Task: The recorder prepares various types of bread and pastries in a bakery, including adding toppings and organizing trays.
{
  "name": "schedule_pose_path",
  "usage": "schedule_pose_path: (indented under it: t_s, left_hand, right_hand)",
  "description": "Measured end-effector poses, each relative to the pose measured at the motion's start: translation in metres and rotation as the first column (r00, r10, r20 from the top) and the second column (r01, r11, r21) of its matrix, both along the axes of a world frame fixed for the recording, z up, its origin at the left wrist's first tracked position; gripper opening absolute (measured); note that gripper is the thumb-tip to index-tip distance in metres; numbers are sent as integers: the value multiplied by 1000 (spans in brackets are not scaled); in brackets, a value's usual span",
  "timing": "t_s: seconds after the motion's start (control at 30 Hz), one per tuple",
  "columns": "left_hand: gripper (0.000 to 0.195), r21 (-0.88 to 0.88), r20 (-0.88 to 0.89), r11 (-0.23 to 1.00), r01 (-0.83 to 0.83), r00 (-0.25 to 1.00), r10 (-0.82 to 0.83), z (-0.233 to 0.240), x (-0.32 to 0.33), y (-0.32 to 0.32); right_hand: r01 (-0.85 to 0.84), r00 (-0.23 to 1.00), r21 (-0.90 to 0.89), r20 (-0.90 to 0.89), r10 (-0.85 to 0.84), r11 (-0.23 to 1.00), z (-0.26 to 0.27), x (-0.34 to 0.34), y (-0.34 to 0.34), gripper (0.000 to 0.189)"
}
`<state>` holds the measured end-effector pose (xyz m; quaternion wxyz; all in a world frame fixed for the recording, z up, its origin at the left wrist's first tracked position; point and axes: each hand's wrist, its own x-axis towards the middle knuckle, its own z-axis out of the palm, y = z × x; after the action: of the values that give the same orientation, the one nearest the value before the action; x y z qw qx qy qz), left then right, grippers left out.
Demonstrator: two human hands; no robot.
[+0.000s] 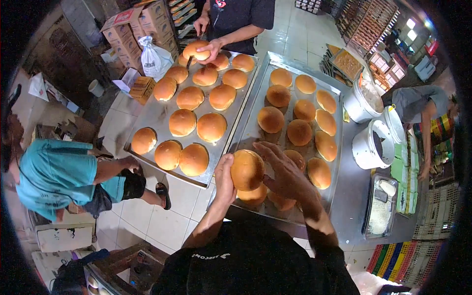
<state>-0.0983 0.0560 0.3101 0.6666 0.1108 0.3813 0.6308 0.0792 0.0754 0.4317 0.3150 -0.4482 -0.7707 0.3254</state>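
Observation:
My left hand (225, 180) grips a round golden-brown bun (247, 169) from its left side, above the near edge of the right-hand metal baking tray (239, 142). On the bun's other side is my right hand (285, 171), its fingers spread; whether its thumb touches the bun I cannot tell. Several more buns (271, 120) lie on this tray, some partly hidden under my hands. Along its right side, several buns (325, 122) look narrower, as if tilted or folded.
A second tray of buns (147, 118) adjoins on the left, where a co-worker's hands (212, 49) hold a bun and a blade. White buckets (372, 145) and a container of grated white shreds with a grater (379, 210) stand right. A person in teal (59, 173) is at left.

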Motion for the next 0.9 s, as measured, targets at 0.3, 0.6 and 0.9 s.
schedule_pose_path:
  t_s: [0.3, 0.6, 0.9]
  left_hand:
    - [22, 100, -235, 995, -27, 971, 50, 29, -11, 9]
    - [27, 15, -200, 998, -58, 978, 60, -6, -10, 8]
    - [55, 159, -379, 976, 146, 922, -76, 25, 12, 10]
  right_hand:
    - [18, 992, -217, -116, -44, 976, 1, 11, 43, 40]
    - [-181, 848, -526, -512, -139, 831, -64, 7, -14, 61]
    - [-188, 594, -664, -664, -455, 723, -81, 28, 26, 50]
